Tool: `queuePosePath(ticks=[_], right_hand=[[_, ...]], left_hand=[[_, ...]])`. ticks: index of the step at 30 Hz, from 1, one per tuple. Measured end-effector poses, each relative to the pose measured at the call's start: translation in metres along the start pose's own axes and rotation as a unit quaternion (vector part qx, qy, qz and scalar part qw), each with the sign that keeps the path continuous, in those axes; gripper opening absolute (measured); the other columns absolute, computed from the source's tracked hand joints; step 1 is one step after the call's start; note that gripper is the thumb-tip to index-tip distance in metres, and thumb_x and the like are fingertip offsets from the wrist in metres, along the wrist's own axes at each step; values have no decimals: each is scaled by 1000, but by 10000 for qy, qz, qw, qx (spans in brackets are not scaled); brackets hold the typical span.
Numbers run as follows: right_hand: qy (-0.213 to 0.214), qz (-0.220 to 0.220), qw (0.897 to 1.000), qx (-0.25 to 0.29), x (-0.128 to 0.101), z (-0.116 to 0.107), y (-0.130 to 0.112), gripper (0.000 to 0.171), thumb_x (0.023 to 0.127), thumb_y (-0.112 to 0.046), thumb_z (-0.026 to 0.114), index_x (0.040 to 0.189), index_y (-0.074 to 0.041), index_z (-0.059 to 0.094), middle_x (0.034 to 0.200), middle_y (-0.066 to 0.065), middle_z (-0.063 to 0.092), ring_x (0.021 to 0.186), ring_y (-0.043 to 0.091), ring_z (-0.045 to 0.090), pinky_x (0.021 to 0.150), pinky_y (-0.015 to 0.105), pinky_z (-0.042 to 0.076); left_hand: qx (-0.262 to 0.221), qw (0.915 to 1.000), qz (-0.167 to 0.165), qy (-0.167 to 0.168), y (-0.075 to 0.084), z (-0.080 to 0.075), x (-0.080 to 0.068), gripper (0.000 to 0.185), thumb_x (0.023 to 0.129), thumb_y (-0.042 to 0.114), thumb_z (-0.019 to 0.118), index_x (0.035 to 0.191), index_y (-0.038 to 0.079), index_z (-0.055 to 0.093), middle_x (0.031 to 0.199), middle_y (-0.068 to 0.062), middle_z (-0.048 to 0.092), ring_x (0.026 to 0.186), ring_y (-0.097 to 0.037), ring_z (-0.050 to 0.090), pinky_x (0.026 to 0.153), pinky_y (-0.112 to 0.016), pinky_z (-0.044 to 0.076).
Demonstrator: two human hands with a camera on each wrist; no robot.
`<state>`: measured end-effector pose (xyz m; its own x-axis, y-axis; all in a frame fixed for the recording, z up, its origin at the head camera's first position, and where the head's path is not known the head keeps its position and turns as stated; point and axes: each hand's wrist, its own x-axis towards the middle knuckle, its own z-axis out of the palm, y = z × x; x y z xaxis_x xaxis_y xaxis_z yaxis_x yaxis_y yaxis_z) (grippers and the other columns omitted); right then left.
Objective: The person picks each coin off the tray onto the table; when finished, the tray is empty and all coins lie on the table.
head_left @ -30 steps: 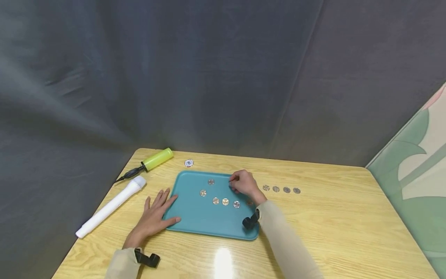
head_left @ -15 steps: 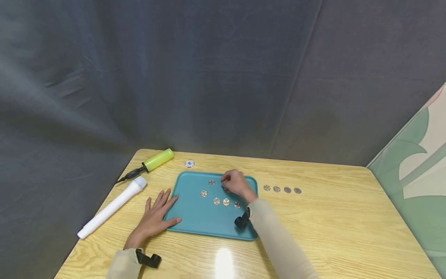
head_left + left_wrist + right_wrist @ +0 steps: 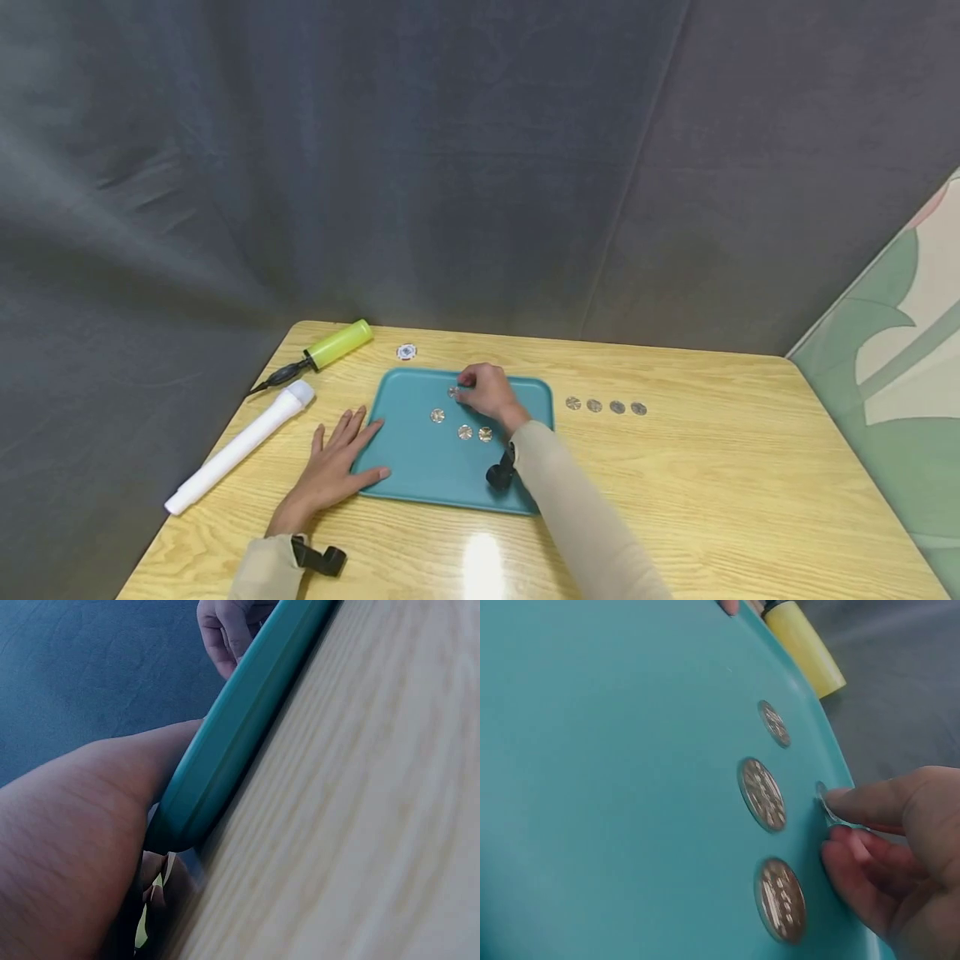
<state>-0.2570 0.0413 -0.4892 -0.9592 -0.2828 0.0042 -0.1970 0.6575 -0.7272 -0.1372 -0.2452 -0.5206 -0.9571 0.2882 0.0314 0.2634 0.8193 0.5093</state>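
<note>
My left hand (image 3: 330, 467) lies with spread fingers over the left rim of a teal tray (image 3: 420, 483), its thumb on the near-left corner. Over the far part of the tray, my right hand (image 3: 487, 392) has its thumb and curled fingers at a round coin (image 3: 822, 796) with a clear rim, partly hidden by the thumb. Other coins lie flat on the tray: one (image 3: 437, 415) to the left, and two side by side, a coin (image 3: 465, 432) and another coin (image 3: 485, 434), near the middle. The right forearm covers the tray's near-right part.
Right of the tray, several coins (image 3: 595, 406) form a row on the wooden table (image 3: 712, 467). Behind it lies a poker chip (image 3: 407, 352). A yellow-green hand pump (image 3: 340, 344) and a long white tube-like stick (image 3: 240, 446) are at left. A dark curtain (image 3: 480, 167) hangs behind.
My right hand has moved left across the tray to the far coin, and its forearm now covers the coin at the right end of the row. My left hand stays in place.
</note>
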Motion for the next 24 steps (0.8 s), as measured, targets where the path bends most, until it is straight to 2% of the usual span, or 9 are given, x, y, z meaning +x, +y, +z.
queuePosePath(ticks=[3, 9, 24], right_hand=[[52, -86, 9999, -110, 1, 6, -2, 23, 85, -15, 80, 105, -5, 75, 103, 10, 74, 98, 23, 69, 88, 39, 57], [158, -59, 9996, -224, 2, 14, -4, 30, 85, -15, 79, 113, -6, 74, 110, 10, 74, 105, 24, 70, 93, 40, 56], [328, 0, 9971, -692, 3, 22, -11, 20, 88, -12, 76, 108, -9, 77, 103, 7, 76, 97, 23, 71, 84, 39, 58]], left_hand=[[-4, 10000, -7, 5, 0, 0, 0, 82, 89, 52, 68, 157, 19, 36, 168, -19, 18, 155, -47, 11, 114, -75, 0], [-6, 10000, -10, 20, 1, 0, 0, 83, 89, 52, 68, 157, 18, 37, 168, -19, 18, 155, -47, 12, 114, -74, 0], [-19, 10000, -58, 19, 1, -1, 1, 83, 88, 52, 68, 157, 18, 37, 168, -19, 17, 155, -47, 11, 114, -74, 0]])
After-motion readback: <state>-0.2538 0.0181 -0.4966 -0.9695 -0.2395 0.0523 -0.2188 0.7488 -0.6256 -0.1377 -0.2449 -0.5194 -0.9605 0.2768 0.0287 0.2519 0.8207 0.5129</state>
